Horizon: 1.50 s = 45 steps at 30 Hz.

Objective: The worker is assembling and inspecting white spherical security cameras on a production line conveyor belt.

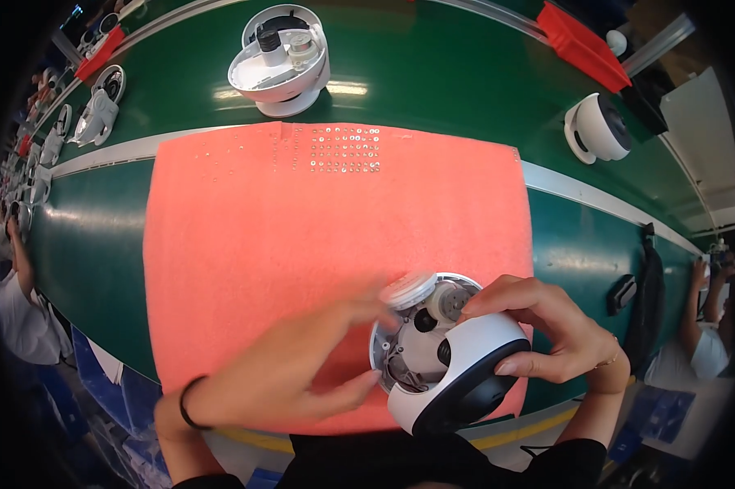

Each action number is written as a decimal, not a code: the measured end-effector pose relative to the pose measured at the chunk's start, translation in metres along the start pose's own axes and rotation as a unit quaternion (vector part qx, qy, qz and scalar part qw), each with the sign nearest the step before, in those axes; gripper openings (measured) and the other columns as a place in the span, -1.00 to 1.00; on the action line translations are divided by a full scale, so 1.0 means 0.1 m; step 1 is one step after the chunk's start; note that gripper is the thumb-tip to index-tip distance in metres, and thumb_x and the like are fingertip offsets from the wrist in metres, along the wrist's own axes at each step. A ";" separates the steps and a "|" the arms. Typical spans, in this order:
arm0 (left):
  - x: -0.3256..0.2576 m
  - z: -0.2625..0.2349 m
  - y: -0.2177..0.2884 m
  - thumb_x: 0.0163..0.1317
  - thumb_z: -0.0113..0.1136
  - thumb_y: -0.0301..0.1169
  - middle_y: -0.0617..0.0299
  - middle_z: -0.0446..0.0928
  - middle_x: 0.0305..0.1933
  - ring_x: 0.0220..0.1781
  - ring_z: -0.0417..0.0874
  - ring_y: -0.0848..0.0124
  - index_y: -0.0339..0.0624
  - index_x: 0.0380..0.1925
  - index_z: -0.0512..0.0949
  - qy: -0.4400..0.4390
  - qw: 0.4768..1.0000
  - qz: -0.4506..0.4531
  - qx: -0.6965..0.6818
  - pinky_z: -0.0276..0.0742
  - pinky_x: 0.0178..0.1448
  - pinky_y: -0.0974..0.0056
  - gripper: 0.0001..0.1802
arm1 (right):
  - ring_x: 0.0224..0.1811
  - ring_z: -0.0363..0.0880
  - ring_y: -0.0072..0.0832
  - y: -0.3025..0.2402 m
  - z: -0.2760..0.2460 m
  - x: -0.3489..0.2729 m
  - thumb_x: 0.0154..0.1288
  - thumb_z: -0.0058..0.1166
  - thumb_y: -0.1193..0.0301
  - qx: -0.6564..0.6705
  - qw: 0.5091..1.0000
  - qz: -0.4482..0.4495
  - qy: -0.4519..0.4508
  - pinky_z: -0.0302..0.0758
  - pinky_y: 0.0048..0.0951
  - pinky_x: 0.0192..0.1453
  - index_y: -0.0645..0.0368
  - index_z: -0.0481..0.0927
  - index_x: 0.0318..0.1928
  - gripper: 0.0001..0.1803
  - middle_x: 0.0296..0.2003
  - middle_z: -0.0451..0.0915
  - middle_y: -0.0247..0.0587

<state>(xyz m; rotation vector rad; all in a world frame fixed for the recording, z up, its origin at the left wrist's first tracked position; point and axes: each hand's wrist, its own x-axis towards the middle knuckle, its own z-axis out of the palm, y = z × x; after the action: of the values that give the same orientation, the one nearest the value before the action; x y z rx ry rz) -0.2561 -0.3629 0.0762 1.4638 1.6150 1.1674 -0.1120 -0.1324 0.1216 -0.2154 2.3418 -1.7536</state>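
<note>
Low on the orange mat (335, 220), close to my body, lies an opened round white device, its housing (420, 346) showing wires, a grey round motor-like part and a black knob. My right hand (551, 330) grips its white front cover with a black face (465, 375), tilted up at the housing's near right edge. A white disc-shaped part (410, 290) sits at the housing's far left rim. My left hand (302, 359), blurred by motion, is beside the housing with thumb and fingers apart. Its fingertips are near the disc and the rim; contact cannot be made out.
Rows of small screws (344, 151) stand along the mat's far edge. Beyond, on the green conveyor, are an open white device (282, 65) and a closed one (597, 129). A red tray (583, 45) is at the far right. More white units and other people are at both sides.
</note>
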 end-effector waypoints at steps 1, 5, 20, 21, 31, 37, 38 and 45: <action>-0.08 0.04 -0.02 -0.08 0.35 -0.30 -0.03 0.45 -0.03 -0.09 0.58 0.12 -0.26 -0.09 0.35 0.028 0.999 -0.021 0.001 0.53 -0.12 0.21 -0.44 | 0.00 0.44 -0.25 0.03 0.03 0.01 0.03 0.21 0.49 0.014 1.000 0.003 0.015 0.40 -0.32 0.04 0.28 0.30 0.07 -0.43 -0.02 0.42 0.01; -0.27 0.24 0.15 -0.15 0.40 -0.11 0.03 0.55 -0.19 -0.38 0.65 0.28 -0.28 -0.29 0.45 0.133 0.982 0.006 0.131 0.55 -0.38 0.33 -0.46 | 0.01 0.41 -0.27 0.08 0.19 0.05 0.10 0.14 0.50 -0.021 0.999 0.005 0.027 0.37 -0.31 0.06 0.29 0.20 0.10 -0.43 -0.02 0.37 0.05; -0.34 0.02 0.07 -0.19 0.39 0.03 0.24 0.35 -0.82 -0.84 0.42 0.30 -0.24 -0.62 0.38 0.129 0.961 -0.068 0.236 0.34 -0.73 0.32 -0.45 | -0.32 0.44 -0.21 0.07 0.37 0.31 0.01 0.16 0.26 -0.291 0.945 0.004 0.150 0.36 -0.35 -0.28 0.28 0.45 -0.16 -0.57 -0.29 0.48 -0.08; -0.34 -0.01 0.08 -0.19 0.39 0.01 0.24 0.35 -0.82 -0.83 0.43 0.29 -0.25 -0.64 0.38 0.133 0.962 -0.067 0.228 0.36 -0.72 0.31 -0.45 | -0.35 0.45 -0.22 0.07 0.36 0.33 0.03 0.15 0.23 -0.282 0.951 0.047 0.115 0.37 -0.34 -0.31 0.26 0.48 -0.20 -0.60 -0.35 0.48 -0.09; -0.29 -0.30 0.15 -0.19 0.38 -0.03 0.14 0.37 -0.77 -0.75 0.47 0.20 -0.32 -0.71 0.39 0.041 0.961 -0.118 0.245 0.42 -0.65 0.24 -0.45 | -0.69 0.39 -0.18 0.07 0.32 0.58 0.18 -0.06 0.09 -0.350 0.932 0.030 0.083 0.27 -0.26 -0.61 0.21 0.45 -0.48 -0.61 -0.70 0.38 -0.14; -0.29 -0.34 0.18 -0.17 0.35 0.00 0.08 0.39 -0.71 -0.73 0.46 0.17 -0.36 -0.68 0.41 0.028 0.957 -0.113 0.266 0.44 -0.62 0.22 -0.43 | -0.57 0.40 -0.17 0.06 0.33 0.61 0.09 -0.02 0.20 -0.373 0.925 0.058 0.049 0.33 -0.28 -0.50 0.22 0.44 -0.44 -0.70 -0.63 0.37 -0.13; -0.31 -0.35 0.18 -0.17 0.35 0.01 0.07 0.39 -0.71 -0.74 0.46 0.17 -0.36 -0.68 0.41 0.030 0.957 -0.114 0.266 0.44 -0.62 0.22 -0.43 | -0.57 0.40 -0.17 0.04 0.35 0.63 0.09 -0.02 0.20 -0.372 0.925 0.056 0.049 0.33 -0.28 -0.50 0.22 0.44 -0.44 -0.70 -0.63 0.37 -0.13; -0.38 -0.38 0.15 -0.16 0.34 0.03 0.10 0.37 -0.77 -0.76 0.45 0.17 -0.33 -0.70 0.38 0.064 0.954 -0.084 0.282 0.42 -0.65 0.22 -0.42 | -0.59 0.40 -0.32 0.04 0.44 0.61 0.07 0.02 0.01 -0.472 0.872 -0.032 0.123 0.29 -0.31 -0.52 0.15 0.50 -0.40 -0.58 -0.56 0.40 -0.22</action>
<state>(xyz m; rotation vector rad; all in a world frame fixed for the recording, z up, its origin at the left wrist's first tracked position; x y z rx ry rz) -0.2789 -0.4078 0.1011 1.5652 2.2410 0.7444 -0.1597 -0.1866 0.1012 -0.2128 3.2156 -0.5108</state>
